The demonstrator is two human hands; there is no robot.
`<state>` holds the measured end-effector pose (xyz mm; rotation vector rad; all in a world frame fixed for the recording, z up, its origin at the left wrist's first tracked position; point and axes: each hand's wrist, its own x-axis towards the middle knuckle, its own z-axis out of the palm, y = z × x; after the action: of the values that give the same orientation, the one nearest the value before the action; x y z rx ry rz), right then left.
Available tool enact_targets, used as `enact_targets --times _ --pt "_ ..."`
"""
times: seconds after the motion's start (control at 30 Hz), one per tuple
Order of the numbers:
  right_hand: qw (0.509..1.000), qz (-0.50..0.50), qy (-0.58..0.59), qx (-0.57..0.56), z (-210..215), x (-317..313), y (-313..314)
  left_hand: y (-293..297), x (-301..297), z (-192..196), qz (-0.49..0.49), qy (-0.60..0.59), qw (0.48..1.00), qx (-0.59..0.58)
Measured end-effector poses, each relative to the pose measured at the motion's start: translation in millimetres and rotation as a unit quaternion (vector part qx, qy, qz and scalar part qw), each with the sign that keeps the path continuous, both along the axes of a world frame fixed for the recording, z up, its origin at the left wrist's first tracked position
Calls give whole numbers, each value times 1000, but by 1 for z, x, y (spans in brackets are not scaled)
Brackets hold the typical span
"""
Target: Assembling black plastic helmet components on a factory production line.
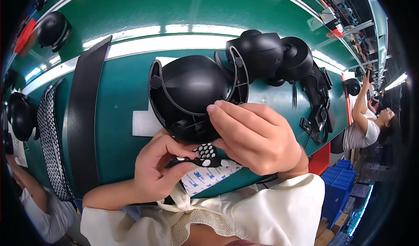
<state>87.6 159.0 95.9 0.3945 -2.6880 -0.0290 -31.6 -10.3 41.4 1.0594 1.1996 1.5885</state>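
Observation:
A glossy black dome-shaped housing (192, 82) with a curved rim and upright arms sits on the bench in front of me. Round textured pads show on the arms. My left hand (159, 167) is closed, thumb and fingers pinching a black strip with white dots (206, 151) just below the housing. My right hand (257, 134) has its fingertips pressed together at the housing's lower right rim. Its thumb reaches down near the dotted strip; anything between those fingers is hidden. Under my hands lies a white sheet with blue printing (203, 180).
More black housings (262, 51) stand at the back right, beside black parts (321, 102). Left lie a long black panel (85, 115) and a dotted strip (52, 137). A white foam piece (144, 123) is near the housing. Blue crates (336, 185) stand right. Other people sit either side.

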Motion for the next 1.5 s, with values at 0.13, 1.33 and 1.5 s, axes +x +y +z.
enact_targets --times 0.13,1.33,1.5 --pt "976 0 -86 -198 9 1 16 -1 3 10 70 22 995 -69" --pt "904 35 45 -424 -30 15 -19 1 5 11 120 184 975 3" --pt "924 102 1 -369 -23 13 -9 -2 4 16 101 208 973 2"
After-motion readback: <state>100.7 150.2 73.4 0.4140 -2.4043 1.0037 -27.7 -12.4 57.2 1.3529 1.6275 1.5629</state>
